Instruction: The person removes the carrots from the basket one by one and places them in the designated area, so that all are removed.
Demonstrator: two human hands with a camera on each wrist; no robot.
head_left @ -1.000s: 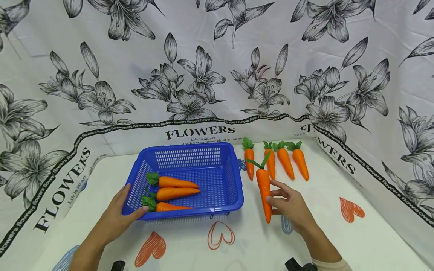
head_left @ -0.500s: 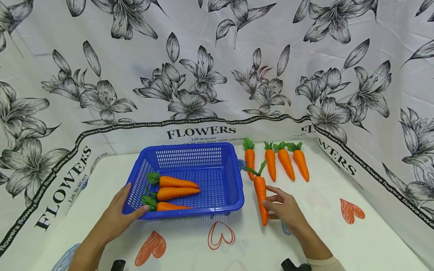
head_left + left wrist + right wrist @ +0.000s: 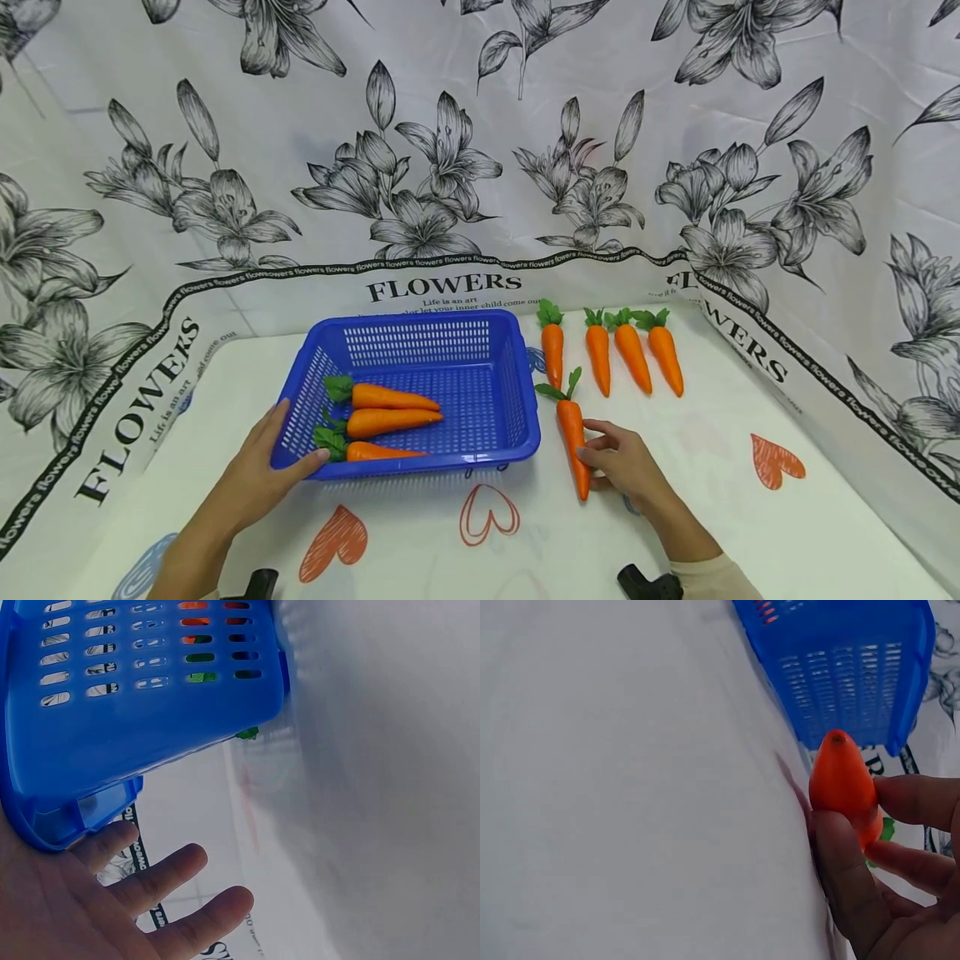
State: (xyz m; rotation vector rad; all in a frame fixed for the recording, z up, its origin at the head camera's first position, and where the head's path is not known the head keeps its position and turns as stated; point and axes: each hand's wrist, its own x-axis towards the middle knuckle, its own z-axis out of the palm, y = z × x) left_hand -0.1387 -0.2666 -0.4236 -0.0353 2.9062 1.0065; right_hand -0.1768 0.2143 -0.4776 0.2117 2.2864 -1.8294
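Note:
My right hand point(image 3: 626, 467) pinches a toy carrot point(image 3: 572, 437) between thumb and fingers, just right of a blue plastic basket point(image 3: 472, 459). The carrot's green leaves point away from me, its narrow tip toward me. The right wrist view has the orange tip point(image 3: 841, 776) between the thumb and fingers. At the basket's near left corner rests my left hand point(image 3: 251, 475), thumb on the rim and fingers along the outer side. In the left wrist view its fingers point(image 3: 161, 877) are straight and spread. Three carrots point(image 3: 393, 422) lie in the basket's left half, leaves to the left.
Several more carrots point(image 3: 632, 357) lie in a row at the back right of the white table point(image 3: 420, 567), leaves toward the back. A flower-printed cloth point(image 3: 337, 108) hangs behind and along both sides.
My right hand has brought the carrot left and slightly toward me, lower over the table near the basket. The left hand and basket have stayed in place.

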